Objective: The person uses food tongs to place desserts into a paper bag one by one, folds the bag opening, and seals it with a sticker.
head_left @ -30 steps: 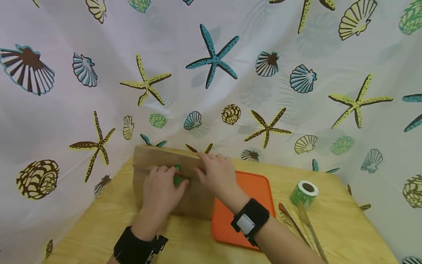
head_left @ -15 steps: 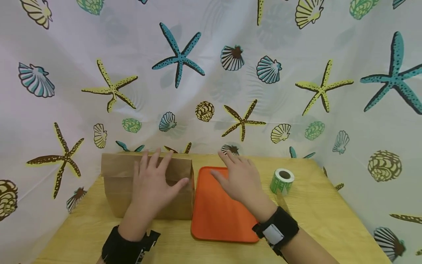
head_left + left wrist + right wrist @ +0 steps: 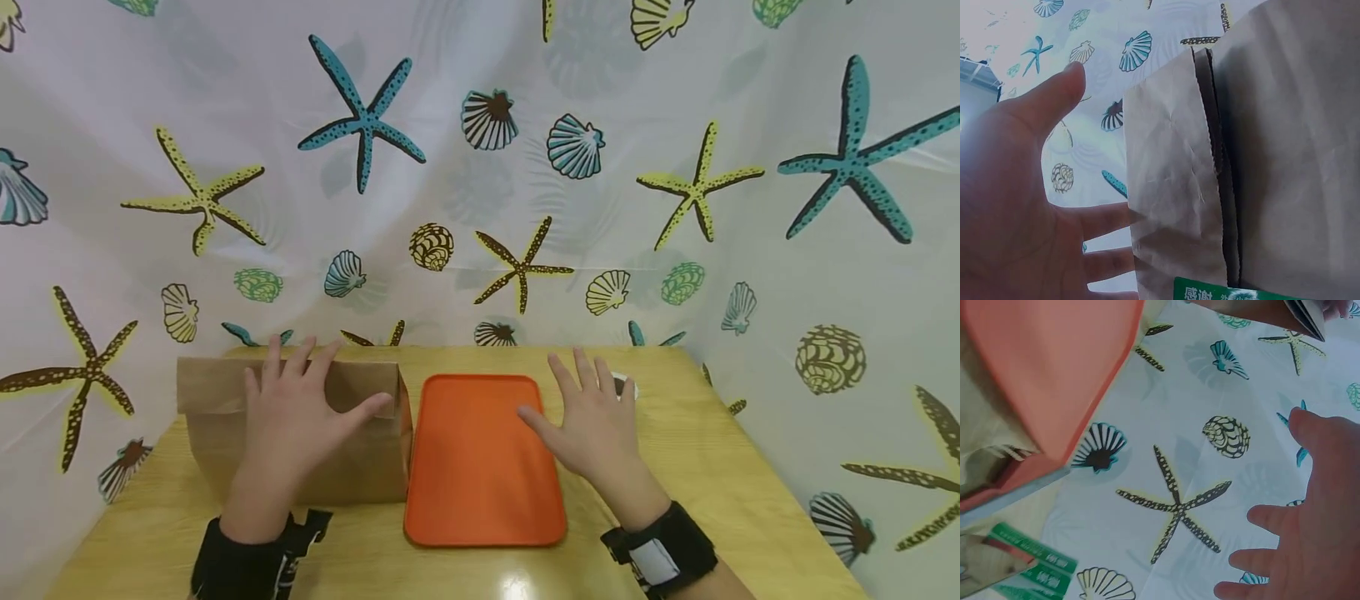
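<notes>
A brown paper bag (image 3: 360, 467) stands on the left of the table with its top folded over. My left hand (image 3: 292, 425) is spread in front of it, thumb out and holding nothing. In the left wrist view, a green sticker (image 3: 1210, 290) with white print lies across the folded flap (image 3: 1169, 156), and the fingertips overlap the flap's edge. My right hand (image 3: 600, 425) is raised with fingers apart beside the right edge of an orange tray (image 3: 483, 458). Behind its fingers, a roll of green-and-white labels (image 3: 627, 387) is mostly hidden.
The tray lies right of the bag, close to its side. In the right wrist view, the tip of a long, flat brownish utensil (image 3: 985, 565) overlaps the green labels (image 3: 1041, 562). A white curtain (image 3: 450, 183) printed with starfish and shells hangs behind the wooden table (image 3: 697, 500).
Both hands have let go of the bag's folded top and drawn apart, fingers spreading. The green sticker was under the left fingers earlier. The head view has turned to the right.
</notes>
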`<move>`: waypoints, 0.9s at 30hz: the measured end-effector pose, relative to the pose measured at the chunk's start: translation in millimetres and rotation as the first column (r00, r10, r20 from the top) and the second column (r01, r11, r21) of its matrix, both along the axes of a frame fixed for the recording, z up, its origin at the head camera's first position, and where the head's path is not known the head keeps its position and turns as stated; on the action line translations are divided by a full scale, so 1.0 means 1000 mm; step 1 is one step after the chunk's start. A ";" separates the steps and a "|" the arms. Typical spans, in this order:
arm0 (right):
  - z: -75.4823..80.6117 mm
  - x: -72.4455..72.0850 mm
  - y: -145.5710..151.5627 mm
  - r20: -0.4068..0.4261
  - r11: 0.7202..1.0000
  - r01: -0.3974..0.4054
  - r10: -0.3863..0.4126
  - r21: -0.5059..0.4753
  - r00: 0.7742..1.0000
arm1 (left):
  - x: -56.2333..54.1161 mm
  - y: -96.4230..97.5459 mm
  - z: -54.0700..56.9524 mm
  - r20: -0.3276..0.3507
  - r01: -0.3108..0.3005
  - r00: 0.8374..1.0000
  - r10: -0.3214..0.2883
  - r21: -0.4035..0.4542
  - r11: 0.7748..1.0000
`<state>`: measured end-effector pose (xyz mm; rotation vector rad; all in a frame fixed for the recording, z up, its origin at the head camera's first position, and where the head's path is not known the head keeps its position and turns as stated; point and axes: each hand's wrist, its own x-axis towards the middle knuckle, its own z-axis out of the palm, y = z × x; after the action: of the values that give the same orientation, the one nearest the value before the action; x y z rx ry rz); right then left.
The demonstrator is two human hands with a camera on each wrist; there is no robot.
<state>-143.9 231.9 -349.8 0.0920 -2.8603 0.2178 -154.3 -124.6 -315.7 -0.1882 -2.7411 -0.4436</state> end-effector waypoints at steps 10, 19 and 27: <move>-0.009 0.014 0.017 0.020 0.998 0.049 -0.049 -0.034 0.999 | -0.006 -0.013 0.008 -0.013 0.004 1.000 -0.005 -0.038 0.999; -0.012 0.020 0.029 -0.004 0.997 0.076 -0.076 -0.010 0.997 | -0.010 -0.017 0.007 0.003 0.021 1.000 -0.021 -0.018 1.000; 0.000 0.022 0.026 -0.015 0.998 0.060 -0.059 0.026 0.998 | -0.007 -0.022 0.001 -0.001 0.017 1.000 -0.017 0.021 1.000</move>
<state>-121.5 258.2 -349.8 0.0134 -2.8479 0.1672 -161.0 -146.7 -314.8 -0.2063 -2.7347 -0.4761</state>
